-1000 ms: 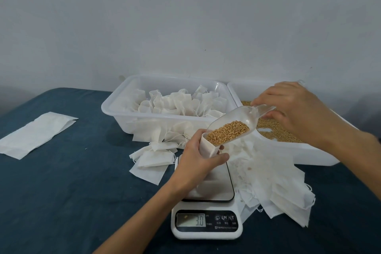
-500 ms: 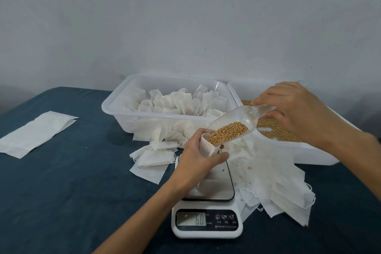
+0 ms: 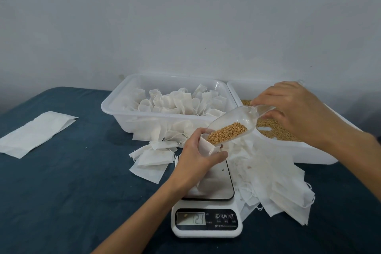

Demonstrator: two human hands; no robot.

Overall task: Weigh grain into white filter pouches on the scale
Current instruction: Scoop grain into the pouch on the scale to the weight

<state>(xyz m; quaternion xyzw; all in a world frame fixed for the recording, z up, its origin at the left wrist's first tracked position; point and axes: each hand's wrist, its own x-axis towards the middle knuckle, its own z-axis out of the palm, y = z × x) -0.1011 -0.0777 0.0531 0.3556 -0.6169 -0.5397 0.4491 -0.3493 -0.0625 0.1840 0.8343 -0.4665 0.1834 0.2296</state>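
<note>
Over the scale, left hand grips the open pouch while right hand pinches the tilted scoop. Readout's climbed since a second ago, so grain is flowing; nearly at weight, I'd guess.

This looks like a small packing spot in a plain room. A bare grey wall stands behind a table with a blue cloth, white tubs, and a little scale.
</note>
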